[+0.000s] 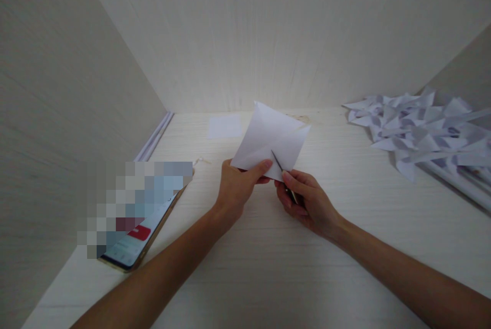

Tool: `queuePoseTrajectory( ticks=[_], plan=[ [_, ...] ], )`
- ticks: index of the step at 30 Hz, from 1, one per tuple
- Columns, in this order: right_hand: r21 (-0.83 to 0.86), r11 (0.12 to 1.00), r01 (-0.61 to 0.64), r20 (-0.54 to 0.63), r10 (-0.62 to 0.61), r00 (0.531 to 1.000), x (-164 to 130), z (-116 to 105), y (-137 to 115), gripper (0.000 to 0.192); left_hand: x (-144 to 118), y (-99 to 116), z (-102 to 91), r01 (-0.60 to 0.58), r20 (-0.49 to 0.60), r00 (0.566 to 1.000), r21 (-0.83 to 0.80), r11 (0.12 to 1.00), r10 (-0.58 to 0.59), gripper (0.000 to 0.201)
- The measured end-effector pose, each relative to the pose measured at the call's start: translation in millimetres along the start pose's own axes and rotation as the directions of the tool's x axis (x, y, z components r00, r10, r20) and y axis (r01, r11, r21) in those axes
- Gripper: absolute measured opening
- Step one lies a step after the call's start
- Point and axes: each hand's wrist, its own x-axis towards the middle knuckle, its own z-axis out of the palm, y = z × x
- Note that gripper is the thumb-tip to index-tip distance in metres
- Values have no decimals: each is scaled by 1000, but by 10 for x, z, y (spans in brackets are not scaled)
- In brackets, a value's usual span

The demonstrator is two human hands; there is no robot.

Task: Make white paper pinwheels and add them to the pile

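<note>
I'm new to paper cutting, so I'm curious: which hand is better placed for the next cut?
Probably the right hand: it holds what look like scissors, angled over the white paper. The left hand pinches the paper's near edge, so it seems better placed to steady it.

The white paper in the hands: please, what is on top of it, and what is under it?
Over the white paper are the left thumb and a dark blade held by the right hand. Under it, some left fingers show at the lower edge; anything else is covered.
</note>
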Motion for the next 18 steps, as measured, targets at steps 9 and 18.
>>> queuePoseTrajectory(
  ticks=[9, 18],
  plan=[
    [-5, 1000, 5, -13, -5, 1000, 0, 17, -3, 26, 2, -8, 9, 21, 0, 1000, -12, 1000, -21, 27],
    [7, 1000, -3, -34, 3, 999, 4, 14, -1, 26, -7, -28, 18, 45, 13, 999, -39, 998, -45, 29]
  ],
)
